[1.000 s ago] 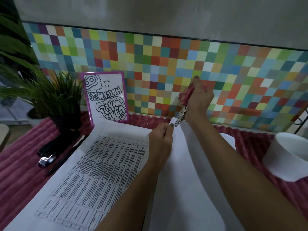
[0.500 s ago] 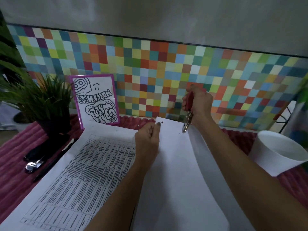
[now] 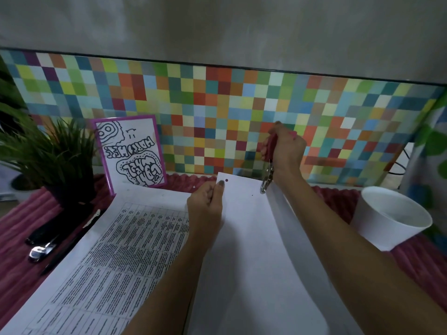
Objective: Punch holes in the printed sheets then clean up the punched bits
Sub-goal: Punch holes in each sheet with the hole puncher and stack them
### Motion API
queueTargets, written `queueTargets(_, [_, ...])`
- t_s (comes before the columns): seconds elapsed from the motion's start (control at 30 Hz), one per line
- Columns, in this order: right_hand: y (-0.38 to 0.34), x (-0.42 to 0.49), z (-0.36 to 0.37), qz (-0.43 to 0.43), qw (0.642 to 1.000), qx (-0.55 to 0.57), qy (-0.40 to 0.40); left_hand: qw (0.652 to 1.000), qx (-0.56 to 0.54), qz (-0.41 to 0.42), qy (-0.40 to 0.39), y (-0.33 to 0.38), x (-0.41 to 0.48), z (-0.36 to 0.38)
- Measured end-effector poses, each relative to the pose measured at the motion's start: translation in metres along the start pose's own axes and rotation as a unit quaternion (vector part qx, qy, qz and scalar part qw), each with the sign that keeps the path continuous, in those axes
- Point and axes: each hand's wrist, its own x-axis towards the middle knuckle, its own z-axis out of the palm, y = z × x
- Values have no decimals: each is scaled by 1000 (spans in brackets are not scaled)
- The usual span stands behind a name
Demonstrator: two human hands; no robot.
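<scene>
My left hand (image 3: 206, 206) pinches the far left corner of a white sheet (image 3: 251, 250) lifted off the table, blank side up. One punched hole (image 3: 226, 180) shows beside my fingertips. My right hand (image 3: 284, 151) grips a red-handled hole punch (image 3: 267, 176) whose metal jaws sit on the sheet's far right edge. A printed sheet (image 3: 108, 257) with a table of text lies flat to the left. A small white paper bit (image 3: 194, 187) lies on the red cloth.
A white paper cup (image 3: 391, 223) stands at the right on the red ribbed cloth (image 3: 14, 262). A black stapler (image 3: 46, 235) and a pen (image 3: 63, 252) lie at the left near a potted plant (image 3: 53, 155). A purple-framed card (image 3: 131, 154) leans on the tiled wall.
The punch has moved from the sheet's left corner to its right edge. A hole now shows in the left corner. My left hand keeps its hold.
</scene>
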Motion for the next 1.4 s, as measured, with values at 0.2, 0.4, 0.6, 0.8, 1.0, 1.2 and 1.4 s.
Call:
queueTargets(0.2, [0, 0, -2, -6, 1000, -17, 12, 1000, 5, -8, -7, 1, 1, 0])
queueTargets(0.4, [4, 1, -4, -10, 1000, -1, 23, 1000, 4, -3, -7, 0, 1, 0])
queueTargets(0.6, [10, 3, -6, -42, 999, -6, 26, 998, 58, 24, 12, 0, 2, 1])
queueTargets(0.8, [6, -3, -3, -65, 998, -1, 23, 888, 354, 254, -148, 36, 11, 22])
queueTargets(1.0, [7, -6, -9, -59, 998, 17, 19, 859, 399, 172, -271, 35, 26, 31])
queueTargets(1.2, [3, -7, -19, 31, 998, 40, -31, 885, 326, 141, -302, 30, 34, 30])
queueTargets(1.4, [-7, -5, -38, 46, 998, 15, -44, 879, 325, 134, -321, 35, 40, 32])
